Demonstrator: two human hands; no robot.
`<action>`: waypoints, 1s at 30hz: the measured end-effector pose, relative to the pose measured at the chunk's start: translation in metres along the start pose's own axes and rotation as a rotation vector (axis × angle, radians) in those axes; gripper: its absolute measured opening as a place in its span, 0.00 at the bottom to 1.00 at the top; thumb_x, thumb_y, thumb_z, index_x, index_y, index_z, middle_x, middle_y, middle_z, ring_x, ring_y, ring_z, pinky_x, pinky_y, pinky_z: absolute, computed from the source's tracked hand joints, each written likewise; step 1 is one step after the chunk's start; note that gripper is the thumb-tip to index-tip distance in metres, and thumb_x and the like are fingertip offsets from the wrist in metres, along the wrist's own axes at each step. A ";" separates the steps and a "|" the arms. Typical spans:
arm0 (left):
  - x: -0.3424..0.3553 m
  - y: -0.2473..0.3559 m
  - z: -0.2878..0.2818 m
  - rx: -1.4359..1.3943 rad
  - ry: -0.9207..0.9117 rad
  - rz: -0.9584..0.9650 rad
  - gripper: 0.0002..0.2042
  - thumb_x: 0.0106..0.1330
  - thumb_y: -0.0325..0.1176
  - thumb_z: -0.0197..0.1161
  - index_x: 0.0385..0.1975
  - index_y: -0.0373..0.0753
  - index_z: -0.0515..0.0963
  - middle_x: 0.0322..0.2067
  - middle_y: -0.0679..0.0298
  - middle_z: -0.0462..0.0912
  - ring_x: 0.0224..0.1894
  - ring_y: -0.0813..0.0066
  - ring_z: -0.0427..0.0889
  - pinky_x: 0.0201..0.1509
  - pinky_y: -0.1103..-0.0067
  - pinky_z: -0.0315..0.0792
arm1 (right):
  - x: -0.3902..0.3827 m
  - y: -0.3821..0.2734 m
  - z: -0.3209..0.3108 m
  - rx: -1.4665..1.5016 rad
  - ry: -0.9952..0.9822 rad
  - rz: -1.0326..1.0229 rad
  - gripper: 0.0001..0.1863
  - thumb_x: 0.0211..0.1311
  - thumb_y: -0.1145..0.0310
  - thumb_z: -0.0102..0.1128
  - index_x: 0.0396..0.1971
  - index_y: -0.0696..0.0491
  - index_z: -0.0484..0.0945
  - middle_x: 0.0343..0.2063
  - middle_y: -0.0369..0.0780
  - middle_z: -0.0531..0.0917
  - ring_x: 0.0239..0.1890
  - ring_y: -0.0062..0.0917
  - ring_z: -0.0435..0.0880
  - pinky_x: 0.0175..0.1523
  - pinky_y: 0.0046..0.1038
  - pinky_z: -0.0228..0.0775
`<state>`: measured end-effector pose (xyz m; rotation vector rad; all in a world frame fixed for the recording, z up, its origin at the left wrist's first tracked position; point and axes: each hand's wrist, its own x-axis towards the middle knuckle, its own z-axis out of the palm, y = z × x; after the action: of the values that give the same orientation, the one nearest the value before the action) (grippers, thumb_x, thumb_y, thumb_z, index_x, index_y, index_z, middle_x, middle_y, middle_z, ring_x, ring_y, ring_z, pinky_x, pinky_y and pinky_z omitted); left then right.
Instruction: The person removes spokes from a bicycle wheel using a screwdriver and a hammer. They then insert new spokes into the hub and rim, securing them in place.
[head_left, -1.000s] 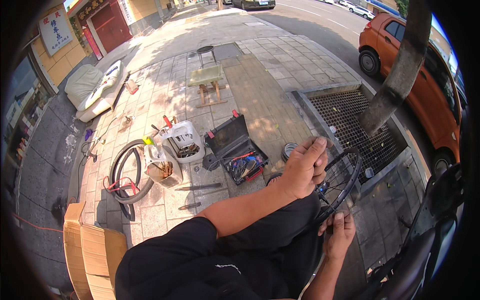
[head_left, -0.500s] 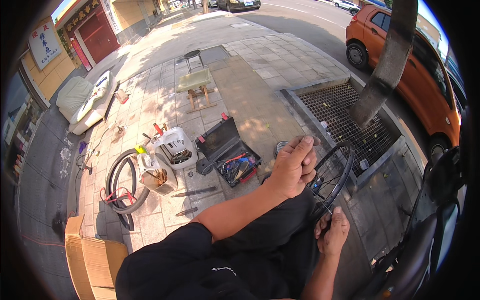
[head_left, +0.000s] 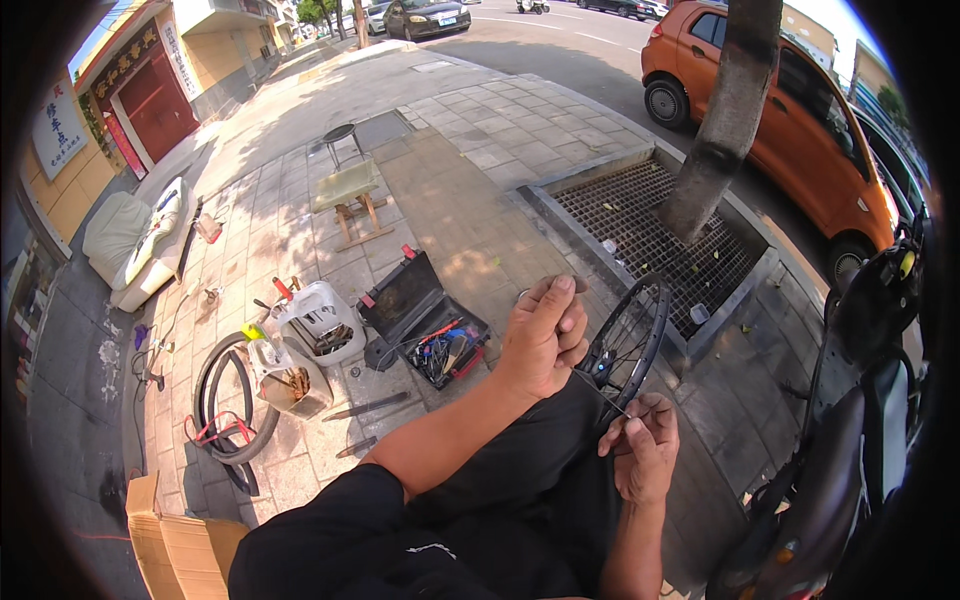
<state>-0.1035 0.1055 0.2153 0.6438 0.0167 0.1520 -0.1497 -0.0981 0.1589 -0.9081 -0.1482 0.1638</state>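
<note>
My left hand (head_left: pixel 545 340) is raised over my dark-clothed knee, thumb pressed to curled fingers; whatever the pinch holds is hidden. Lower and to the right, my right hand (head_left: pixel 645 447) pinches the end of a thin metal spoke (head_left: pixel 615 407) between thumb and fingers. The spoke slants up and left toward a black bicycle wheel (head_left: pixel 657 325), and its far end is hard to make out. Just beyond both hands, the wheel stands tilted by my legs. Its hub and lower part are partly hidden by my left hand and leg.
An open black toolbox (head_left: pixel 410 295) full of tools lies ahead, beside two cut-open plastic jugs (head_left: pixel 318 325) (head_left: pixel 290 380). Tyres (head_left: pixel 205 400) rest left of them. A stool (head_left: pixel 345 190) stands farther off. Right are a tree (head_left: pixel 715 140), its grate and a parked scooter (head_left: pixel 840 480).
The whole scene has shifted left as my head turned. My right hand has come up slightly, its fingers rearranged around the spoke; my left hand keeps its pinch.
</note>
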 end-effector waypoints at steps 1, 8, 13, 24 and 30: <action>0.000 0.000 0.000 0.001 -0.007 0.002 0.11 0.78 0.44 0.59 0.44 0.43 0.78 0.21 0.75 0.66 0.17 0.86 0.55 0.17 0.84 0.50 | -0.001 -0.004 0.002 0.041 0.026 0.065 0.11 0.73 0.65 0.62 0.37 0.57 0.73 0.35 0.40 0.78 0.28 0.25 0.81 0.24 0.27 0.74; -0.002 0.000 0.003 0.021 -0.030 0.003 0.11 0.78 0.45 0.59 0.44 0.44 0.78 0.21 0.76 0.65 0.17 0.86 0.55 0.17 0.84 0.50 | -0.002 0.010 -0.028 -0.011 -0.116 0.160 0.14 0.75 0.62 0.62 0.37 0.57 0.72 0.25 0.38 0.75 0.24 0.23 0.79 0.24 0.24 0.71; 0.002 0.001 0.003 -0.004 0.008 -0.022 0.12 0.77 0.45 0.59 0.44 0.43 0.78 0.21 0.76 0.65 0.17 0.86 0.55 0.17 0.85 0.50 | -0.001 0.012 -0.021 -0.451 -0.055 -0.266 0.10 0.71 0.70 0.65 0.39 0.57 0.72 0.29 0.37 0.76 0.28 0.21 0.79 0.28 0.22 0.71; 0.001 -0.004 0.006 -0.019 -0.021 -0.055 0.12 0.77 0.44 0.60 0.45 0.42 0.78 0.21 0.75 0.66 0.17 0.86 0.55 0.17 0.84 0.49 | -0.003 0.004 -0.022 -0.255 -0.023 0.122 0.24 0.80 0.50 0.51 0.30 0.56 0.73 0.15 0.38 0.73 0.12 0.23 0.71 0.19 0.22 0.65; 0.001 -0.004 0.004 -0.025 -0.038 -0.026 0.11 0.78 0.43 0.59 0.45 0.41 0.77 0.22 0.74 0.67 0.16 0.86 0.55 0.16 0.84 0.49 | -0.004 0.003 -0.021 -0.295 -0.027 0.072 0.17 0.78 0.58 0.56 0.31 0.56 0.73 0.19 0.37 0.78 0.19 0.22 0.77 0.47 0.30 0.73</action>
<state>-0.1017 0.1002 0.2158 0.6213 -0.0140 0.1148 -0.1495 -0.1130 0.1439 -1.2068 -0.1672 0.2247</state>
